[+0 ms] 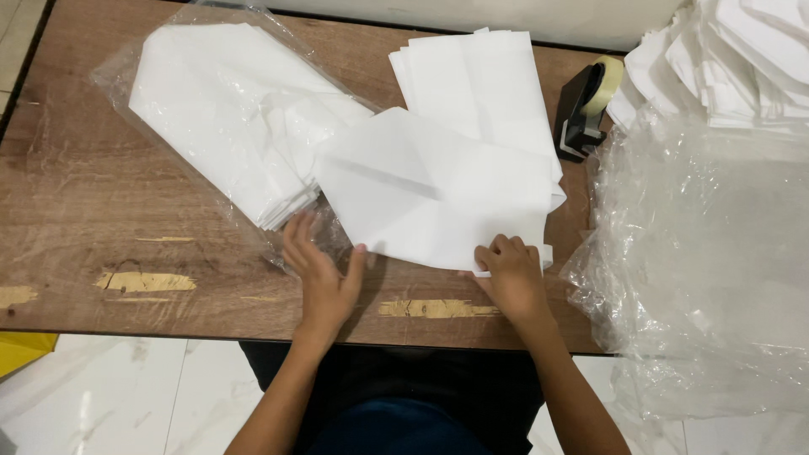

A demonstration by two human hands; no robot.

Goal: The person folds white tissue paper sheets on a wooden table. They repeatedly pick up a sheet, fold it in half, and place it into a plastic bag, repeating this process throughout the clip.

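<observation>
Both hands press on a folded white sheet (434,198) at centre frame. Left hand (324,274) lies flat, fingers spread, at the sheet's lower left edge, partly on the plastic beside it. Right hand (510,274) curls its fingers down on the lower right corner, pinching or creasing the edge there; exact pinch cannot be told.

Wooden table (93,219), worn, pale scars along the near edge, fills most of the frame.

Heap of crumpled clear plastic (708,253) takes up the right side.

Clear bag of white sheets (227,109) lies at upper left, mouth open toward the hands, stack apparently full.

Small stack of white sheets (480,76) sits at upper centre, just behind the worked sheet and partly under it.

Pile of folded white pieces (725,59) at upper right looks finished.

Black tape dispenser (586,101) stands at upper right of centre, untouched.

Judgement: one sheet is mid-fold, some are done, and many are left in the bag.
</observation>
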